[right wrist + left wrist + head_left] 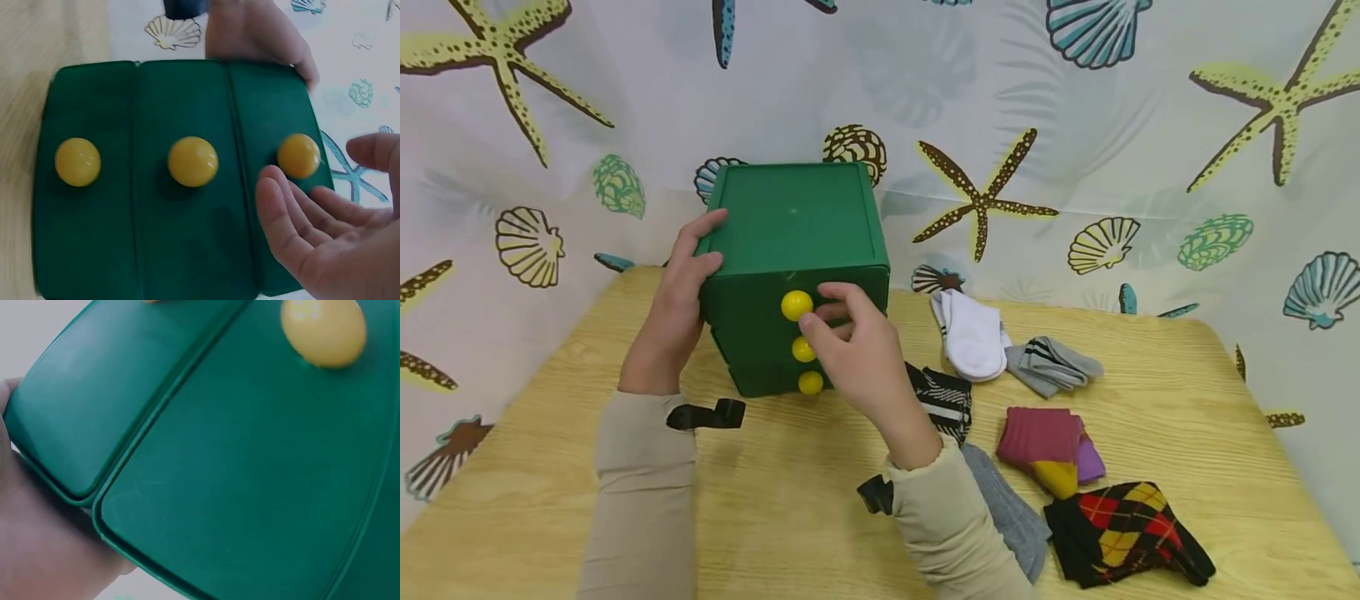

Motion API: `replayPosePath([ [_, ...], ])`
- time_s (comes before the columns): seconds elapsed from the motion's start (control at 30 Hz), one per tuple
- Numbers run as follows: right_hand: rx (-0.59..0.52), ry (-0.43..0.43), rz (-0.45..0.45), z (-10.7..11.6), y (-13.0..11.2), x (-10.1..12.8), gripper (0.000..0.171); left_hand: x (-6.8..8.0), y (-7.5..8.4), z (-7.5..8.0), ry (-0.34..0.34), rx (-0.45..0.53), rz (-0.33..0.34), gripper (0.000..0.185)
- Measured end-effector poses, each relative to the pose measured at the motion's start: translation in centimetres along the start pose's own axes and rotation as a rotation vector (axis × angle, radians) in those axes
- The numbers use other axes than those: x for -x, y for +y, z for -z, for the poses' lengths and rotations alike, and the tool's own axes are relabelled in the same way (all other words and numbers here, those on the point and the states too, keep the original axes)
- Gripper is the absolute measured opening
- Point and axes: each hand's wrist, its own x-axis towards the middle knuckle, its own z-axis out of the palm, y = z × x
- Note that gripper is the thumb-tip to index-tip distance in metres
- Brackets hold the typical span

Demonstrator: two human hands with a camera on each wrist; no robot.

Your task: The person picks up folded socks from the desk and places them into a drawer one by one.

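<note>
A green drawer box (793, 217) stands on the table, its front carrying three yellow knobs, one per drawer. Against the box's left side lies my left hand (673, 292), with thumb and index finger reaching the top edge. The left wrist view shows part of that hand (50, 531) beside the drawer fronts. My right hand (865, 358) is at the top knob (795, 305), thumb tip close to it. In the right wrist view, that hand's fingers are spread loosely by the top knob (300, 155), not closed round it. All drawers look closed.
Right of the box lie white socks (976, 337), grey striped socks (1052, 365), maroon socks (1037, 442), argyle socks (1127, 533), black-and-white socks (943, 404) and dark grey socks (1003, 508), partly behind my right sleeve. A patterned curtain (880, 100) hangs behind the wooden table (775, 500).
</note>
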Motion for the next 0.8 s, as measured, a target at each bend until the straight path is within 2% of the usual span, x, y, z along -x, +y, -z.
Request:
replayPosePath([
  [0.17,-0.037,-0.048,-0.005,-1.2,0.7,-0.3,0.039,0.2,-0.8,0.7,0.017,0.061,-0.017,0.044],
  [0.37,-0.127,-0.004,0.025,-2.9,1.3,-0.6,0.043,0.0,-0.9,0.8,0.047,0.084,-0.063,0.031],
  [0.47,-0.202,0.058,0.051,-4.0,1.7,-0.7,0.045,-0.2,-1.1,0.7,0.031,0.093,-0.068,0.027],
  [0.63,-0.329,0.223,0.096,-5.2,1.8,-1.0,0.038,-0.5,-1.3,0.6,-0.011,0.071,-0.035,0.029],
  [0.8,-0.362,0.324,0.128,-5.7,2.1,-1.3,0.031,-0.6,-1.4,0.6,-0.013,0.041,-0.032,0.030],
])
